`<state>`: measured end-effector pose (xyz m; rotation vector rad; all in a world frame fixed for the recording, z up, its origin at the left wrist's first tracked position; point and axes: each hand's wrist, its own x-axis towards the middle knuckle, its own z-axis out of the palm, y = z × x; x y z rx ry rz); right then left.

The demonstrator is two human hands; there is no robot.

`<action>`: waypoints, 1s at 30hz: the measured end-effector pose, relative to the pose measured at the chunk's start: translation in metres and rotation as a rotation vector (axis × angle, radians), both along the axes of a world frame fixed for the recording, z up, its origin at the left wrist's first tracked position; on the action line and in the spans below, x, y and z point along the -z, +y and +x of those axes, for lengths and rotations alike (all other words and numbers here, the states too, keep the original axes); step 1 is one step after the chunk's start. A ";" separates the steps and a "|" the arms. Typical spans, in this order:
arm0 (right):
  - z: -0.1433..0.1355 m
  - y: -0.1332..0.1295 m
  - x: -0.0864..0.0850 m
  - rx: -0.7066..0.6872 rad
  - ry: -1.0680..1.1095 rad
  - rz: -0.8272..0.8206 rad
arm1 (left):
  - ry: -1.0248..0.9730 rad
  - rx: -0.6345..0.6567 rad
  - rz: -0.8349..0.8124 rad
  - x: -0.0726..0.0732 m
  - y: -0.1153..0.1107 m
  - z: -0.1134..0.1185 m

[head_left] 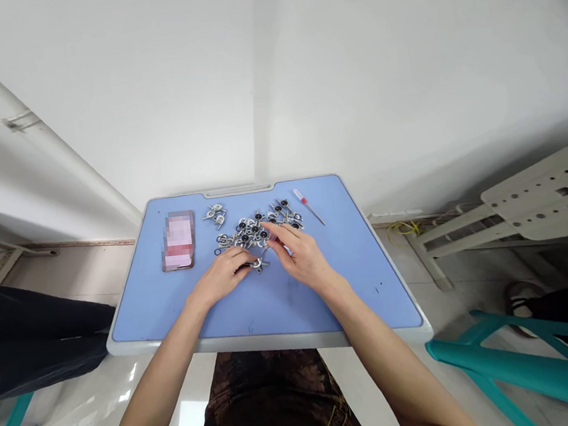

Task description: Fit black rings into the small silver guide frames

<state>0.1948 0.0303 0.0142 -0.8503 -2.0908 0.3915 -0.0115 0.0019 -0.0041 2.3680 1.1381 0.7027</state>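
Both our hands are over the blue tabletop point(369, 265), forearms coming in from the near edge. Left grip point(225, 272) is closed, thumb and fingers pinching a small metal fitting point(257, 265) by its left side. That fitting sits just in front of the parts pile point(254, 229), near the middle of the tabletop; its silver prongs stick out to the right of our fingertips. Can't tell if it's touching the surface or slightly raised.

Right grip point(298, 252) is partly curled, thumb and index close together at the pile's front right edge. Something thin and shiny shows by those fingertips, too small to identify; we can't tell whether the right grip has hold of it.

Pile is a loose spread of silver fittings, many with round black pieces on them, partly covered by our right fingers. A black ring point(218, 251) lies flat just left of it. A small separate cluster point(215, 215) of silver parts is behind and left, apart from the pile. Phone point(178, 243) is at the left, screen lit and partly pixelated. Screwdriver point(305, 201) with a clear and red handle lies at an angle, back right, tip toward us.

Off the tabletop: another person's dark trouser leg point(35, 337) on our left, teal stool point(518, 351) on our right.
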 end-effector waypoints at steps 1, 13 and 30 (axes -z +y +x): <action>0.000 0.001 0.000 -0.002 0.006 -0.001 | -0.004 0.000 0.001 0.000 0.000 0.000; -0.002 0.000 0.001 -0.043 0.035 -0.028 | -0.015 0.003 0.002 0.001 0.002 0.001; -0.015 -0.001 0.002 -0.042 0.040 0.004 | -0.019 0.000 0.002 0.001 0.003 0.001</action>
